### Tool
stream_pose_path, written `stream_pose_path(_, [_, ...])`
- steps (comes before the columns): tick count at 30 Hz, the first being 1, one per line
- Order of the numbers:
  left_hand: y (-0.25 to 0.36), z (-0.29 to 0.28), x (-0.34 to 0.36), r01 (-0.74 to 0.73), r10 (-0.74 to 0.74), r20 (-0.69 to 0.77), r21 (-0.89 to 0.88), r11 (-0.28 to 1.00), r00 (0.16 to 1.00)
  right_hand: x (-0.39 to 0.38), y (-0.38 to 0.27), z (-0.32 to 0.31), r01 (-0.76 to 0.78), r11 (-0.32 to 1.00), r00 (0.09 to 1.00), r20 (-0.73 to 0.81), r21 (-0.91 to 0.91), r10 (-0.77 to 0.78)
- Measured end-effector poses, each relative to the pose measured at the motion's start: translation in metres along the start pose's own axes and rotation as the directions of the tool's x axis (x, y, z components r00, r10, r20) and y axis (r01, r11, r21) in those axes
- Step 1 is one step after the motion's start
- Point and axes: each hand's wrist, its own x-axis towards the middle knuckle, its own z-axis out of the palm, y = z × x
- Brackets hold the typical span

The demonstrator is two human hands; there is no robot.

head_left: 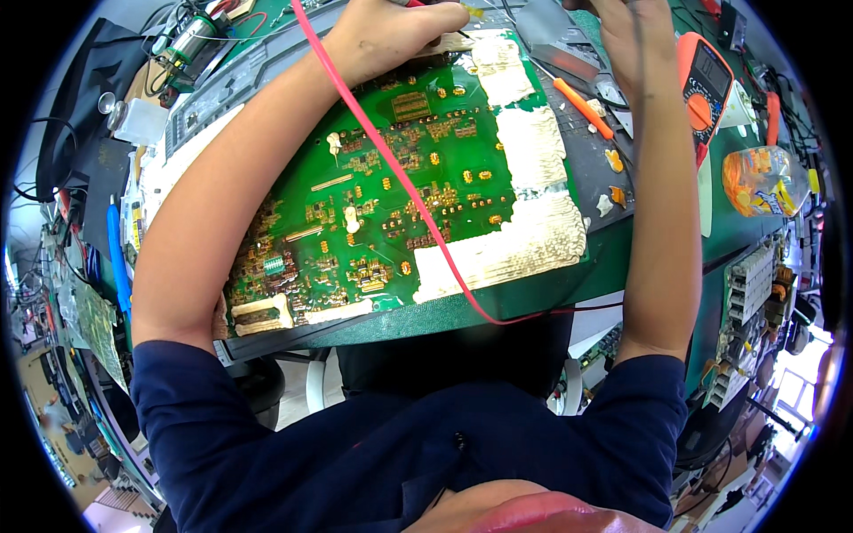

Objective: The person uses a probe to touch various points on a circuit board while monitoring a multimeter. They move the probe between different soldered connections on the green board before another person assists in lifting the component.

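A large green circuit board (462, 151) lies before me, with cream-white material along its right and lower parts. My left hand (395, 35) is closed round a red pen-like probe (414, 3) at the board's top edge. My right hand (631, 44) is at the top right, beyond the board; a dark cable runs from it along my forearm, and what its fingers hold is cut off and hidden. A red cable (382, 147) crosses the board diagonally. An orange-handled tool (582, 107) lies right of the board, near my right wrist.
An orange multimeter (702, 98) and a clear plastic jar (755, 182) are right of my right arm. At left are a white bottle (138, 120), a blue-handled tool (117, 249) and tangled wires. More circuit boards (746, 311) stand at the right. The green mat's edge (400, 329) is near my body.
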Motion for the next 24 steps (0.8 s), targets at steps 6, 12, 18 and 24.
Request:
stream_pose_path(6, [0.001,0.003,0.003,-0.033,0.033,-0.004,0.0,0.999,0.999,-0.008,0.005,0.014,-0.068,0.998,0.998,0.008,0.002,0.068])
stream_pose_path(12, [-0.001,0.003,0.003,-0.104,0.105,-0.013,0.076,0.992,0.994,-0.01,0.002,0.024,-0.283,0.951,0.957,0.034,-0.122,0.289])
stream_pose_path(18, [-0.003,0.004,0.005,-0.02,0.019,-0.039,-0.022,1.0,0.999,-0.01,0.014,0.019,-0.197,0.975,0.978,-0.085,-0.102,0.189])
stream_pose_path(24, [0.0,0.004,0.001,-0.042,0.042,-0.01,-0.02,0.999,0.999,-0.012,0.005,0.024,-0.217,0.942,0.975,-0.103,-0.257,0.197])
